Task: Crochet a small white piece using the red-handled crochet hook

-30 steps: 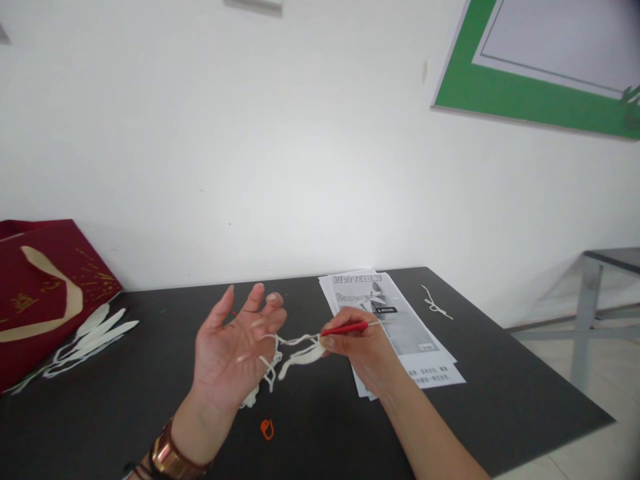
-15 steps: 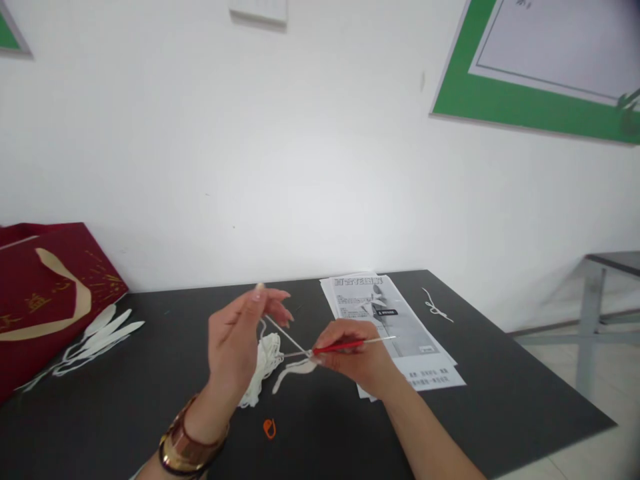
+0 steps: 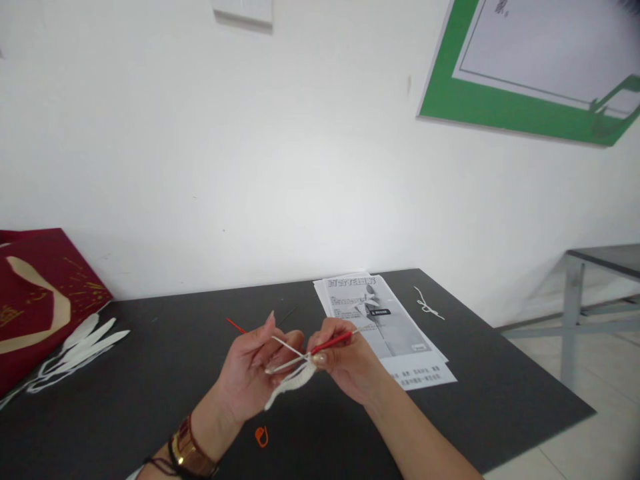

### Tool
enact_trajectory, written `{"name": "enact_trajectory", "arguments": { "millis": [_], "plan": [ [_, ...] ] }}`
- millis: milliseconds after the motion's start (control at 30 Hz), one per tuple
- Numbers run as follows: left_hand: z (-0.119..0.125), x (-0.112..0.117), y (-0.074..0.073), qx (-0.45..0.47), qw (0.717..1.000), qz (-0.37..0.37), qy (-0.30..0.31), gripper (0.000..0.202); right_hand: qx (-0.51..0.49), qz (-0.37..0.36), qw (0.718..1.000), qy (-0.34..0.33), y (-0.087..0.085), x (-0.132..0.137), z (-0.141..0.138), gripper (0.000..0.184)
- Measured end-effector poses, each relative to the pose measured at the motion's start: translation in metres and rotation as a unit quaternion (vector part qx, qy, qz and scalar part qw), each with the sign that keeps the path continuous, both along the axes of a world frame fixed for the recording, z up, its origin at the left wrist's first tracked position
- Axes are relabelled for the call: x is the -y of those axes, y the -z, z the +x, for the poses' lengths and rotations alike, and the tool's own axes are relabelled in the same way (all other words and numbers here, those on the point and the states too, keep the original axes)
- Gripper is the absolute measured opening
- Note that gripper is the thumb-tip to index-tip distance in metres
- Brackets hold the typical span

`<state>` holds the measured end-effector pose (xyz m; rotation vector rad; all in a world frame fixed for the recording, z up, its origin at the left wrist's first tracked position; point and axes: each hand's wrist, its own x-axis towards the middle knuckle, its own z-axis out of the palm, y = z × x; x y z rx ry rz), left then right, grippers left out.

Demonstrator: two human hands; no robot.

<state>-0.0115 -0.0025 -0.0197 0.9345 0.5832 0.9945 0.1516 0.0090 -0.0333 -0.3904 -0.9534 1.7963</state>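
Yarn piece (image 3: 296,381) between hands (image 3: 353,367), well inside table's right edge (image 3: 500,340).

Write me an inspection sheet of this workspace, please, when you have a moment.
Surface: dark table, reaching to the wall.
Work items: red tool and white yarn piece, both at the hands.
Clutter: orange clip, papers, string, white leaf shapes, dark red bag.
Hands: right hand grips the red tool; strands run to the left hand.
Cables: nothing seen.
Surroundings: green-edged board above, another table at right.
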Motion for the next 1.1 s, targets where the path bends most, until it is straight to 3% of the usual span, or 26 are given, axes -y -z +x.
{"name": "enact_trajectory", "arguments": {
  "millis": [67, 133, 200, 300, 467, 667, 833, 933, 1100],
  "plan": [
    [0.005, 0.005, -0.003, 0.115, 0.989, -0.088, -0.018, 0.049, 0.002, -0.001, 1.0, 0.008, -0.001, 0.0, 0.0, 0.02],
    [0.008, 0.008, -0.005, 0.162, 0.974, -0.155, -0.024, 0.027, 0.01, 0.005, 0.999, 0.031, -0.002, 0.0, 0.001, 0.019],
    [0.008, 0.008, -0.006, 0.137, 0.976, -0.169, -0.028, 0.034, 0.024, 0.02, 0.997, 0.064, -0.003, -0.001, 0.002, 0.018],
    [0.004, 0.006, -0.007, 0.076, 0.988, -0.132, -0.031, 0.041, 0.044, 0.06, 0.991, 0.108, -0.004, -0.001, 0.005, 0.019],
    [-0.006, 0.005, -0.01, 0.039, 0.998, -0.055, 0.008, 0.056, 0.058, 0.105, 0.985, 0.124, -0.001, -0.001, 0.004, 0.017],
    [0.0, 0.008, -0.009, -0.1, 0.991, 0.035, -0.076, 0.055, 0.123, 0.164, 0.964, 0.17, -0.004, 0.005, -0.002, 0.014],
    [0.005, 0.01, -0.011, -0.179, 0.98, 0.051, -0.066, 0.066, 0.091, 0.169, 0.97, 0.146, -0.002, 0.004, -0.002, 0.013],
    [0.005, 0.009, -0.01, -0.161, 0.983, 0.054, -0.077, 0.062, 0.086, 0.171, 0.973, 0.127, -0.001, 0.003, -0.001, 0.014],
    [0.003, 0.008, -0.006, -0.104, 0.986, 0.034, -0.126, 0.047, 0.158, 0.184, 0.955, 0.17, -0.001, 0.002, 0.0, 0.012]
  ]
}}
